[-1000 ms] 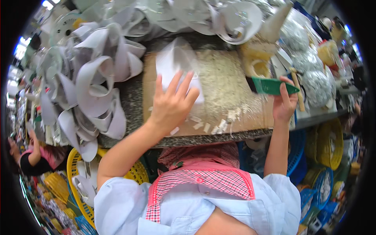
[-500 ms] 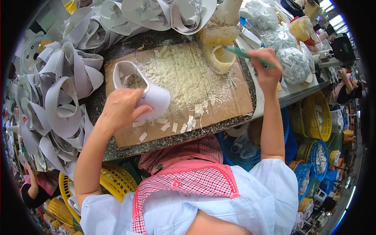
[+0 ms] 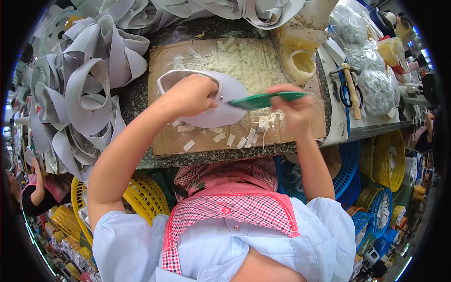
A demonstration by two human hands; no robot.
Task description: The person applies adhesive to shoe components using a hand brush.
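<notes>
A dark speckled worktop [image 3: 141,101] is seen from above, with a brown cardboard sheet [image 3: 162,127] laid across its middle. On the cardboard, slightly left of centre, a pale grey curved shoe-upper piece [image 3: 230,101] is pressed down by the left hand [image 3: 190,94], whose fingers are curled closed over the piece's near edge and cover part of it. At 3 o'clock from that hand, a flat green tool [image 3: 265,99] is gripped in the closed right hand [image 3: 293,110], its tip touching the grey piece at the right edge. Crusted yellowish glue residue [image 3: 235,58] is spread over the cardboard at 12 o'clock from the hands, and small pale paper scraps [image 3: 221,137] are scattered at 6 o'clock, near the cardboard's front edge. A yellowed glue pot [image 3: 300,63] with an open mouth is stood at 1 o'clock, at the cardboard's right edge. A large heap of similar grey cut pieces [image 3: 84,89] is piled at 9 and 10 o'clock, crowding the left of the worktop, and more are heaped along 12 o'clock. Clear bags of small parts [image 3: 373,87] and a hammer [image 3: 350,89] are set at 3 o'clock. Below the worktop, yellow baskets [image 3: 141,197] and blue baskets [image 3: 345,171] are stacked. Another person [image 3: 35,197] is partly seen at 8 o'clock.
</notes>
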